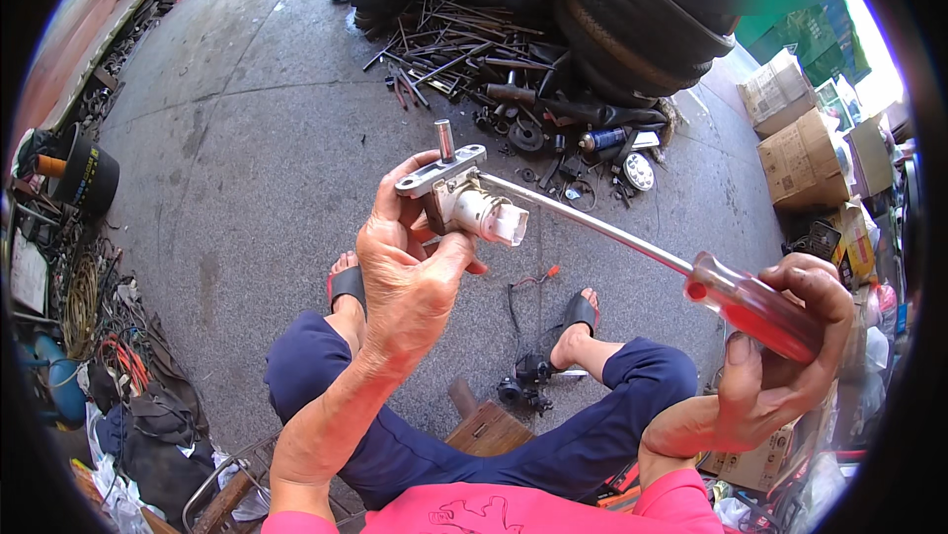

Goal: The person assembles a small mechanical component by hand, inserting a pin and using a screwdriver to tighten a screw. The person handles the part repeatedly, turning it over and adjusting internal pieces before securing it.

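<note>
My left hand (410, 248) grips an ignition-lock-like metal part (474, 203) in front of me. The part has a silver flange with holes, an upright round pin on top and a whitish cylinder with a clear end piece facing right. My right hand (780, 346) is wrapped round the clear red handle of a long screwdriver (602, 223). The screwdriver's tip meets the part just under its flange, beside the cylinder. Whether the tip sits in a screw is too small to tell.
A dark wooden block (491, 428) and a black part with a cable (528, 381) lie between my feet. Ahead are piled metal rods (474, 40) and stacked tyres (642, 26). Cardboard boxes (805, 159) stand at the right. A black bucket-like container (89, 174) and wires (84, 297) are left.
</note>
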`<act>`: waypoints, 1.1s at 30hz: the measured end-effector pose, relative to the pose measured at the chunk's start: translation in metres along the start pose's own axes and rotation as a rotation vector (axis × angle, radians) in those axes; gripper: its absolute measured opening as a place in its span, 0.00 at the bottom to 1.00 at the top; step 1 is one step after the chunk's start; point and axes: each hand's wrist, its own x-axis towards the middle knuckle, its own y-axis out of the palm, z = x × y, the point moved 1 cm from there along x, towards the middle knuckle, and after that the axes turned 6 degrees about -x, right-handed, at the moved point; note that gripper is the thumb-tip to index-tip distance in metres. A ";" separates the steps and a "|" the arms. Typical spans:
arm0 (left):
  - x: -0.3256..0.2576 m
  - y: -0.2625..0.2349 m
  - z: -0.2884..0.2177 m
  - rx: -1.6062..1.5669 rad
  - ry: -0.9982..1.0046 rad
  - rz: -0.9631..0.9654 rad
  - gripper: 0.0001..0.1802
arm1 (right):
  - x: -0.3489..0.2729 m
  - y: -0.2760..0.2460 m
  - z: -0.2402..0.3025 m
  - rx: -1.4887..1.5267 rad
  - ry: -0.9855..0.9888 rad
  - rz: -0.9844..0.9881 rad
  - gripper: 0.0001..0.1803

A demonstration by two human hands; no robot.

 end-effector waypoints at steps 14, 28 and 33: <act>-0.001 -0.002 0.003 0.045 -0.031 -0.003 0.30 | -0.003 0.004 0.000 0.044 0.007 0.008 0.35; -0.003 -0.002 0.005 0.074 -0.050 -0.006 0.31 | -0.006 0.006 0.009 -0.011 0.171 -0.057 0.39; -0.005 0.002 0.007 0.069 -0.071 0.008 0.31 | -0.002 -0.003 -0.005 -0.028 0.022 -0.032 0.35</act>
